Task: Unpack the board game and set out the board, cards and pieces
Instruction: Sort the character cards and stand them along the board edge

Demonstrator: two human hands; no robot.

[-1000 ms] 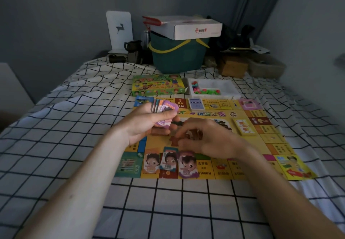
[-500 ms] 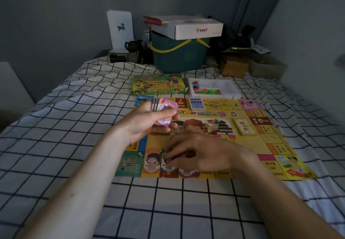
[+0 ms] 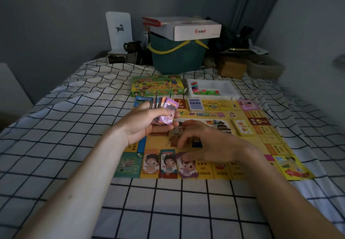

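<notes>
The yellow game board [image 3: 261,139] lies flat on the checked sheet. My left hand [image 3: 143,124] grips a fan of play-money notes [image 3: 166,111], purple one in front, above the board's left part. My right hand [image 3: 211,141] hovers over the board's centre with fingers hanging loosely, holding nothing I can see. Along the board's near edge lie three note piles: orange [image 3: 150,164], teal [image 3: 169,163] and purple [image 3: 187,167]. A blue card deck [image 3: 195,104], a yellow deck [image 3: 243,127] and a pink deck [image 3: 247,104] sit on the board.
Beyond the board lie the green game box [image 3: 157,85] and a white tray [image 3: 224,89] holding small coloured pieces [image 3: 203,90]. A green bucket [image 3: 177,59] topped by a white carton stands at the bed's far end beside brown boxes [image 3: 232,68]. A wall runs along the right.
My right hand went from the fan down onto the near note piles, then lifted back toward the board's centre. The left hand kept the fan almost still.
</notes>
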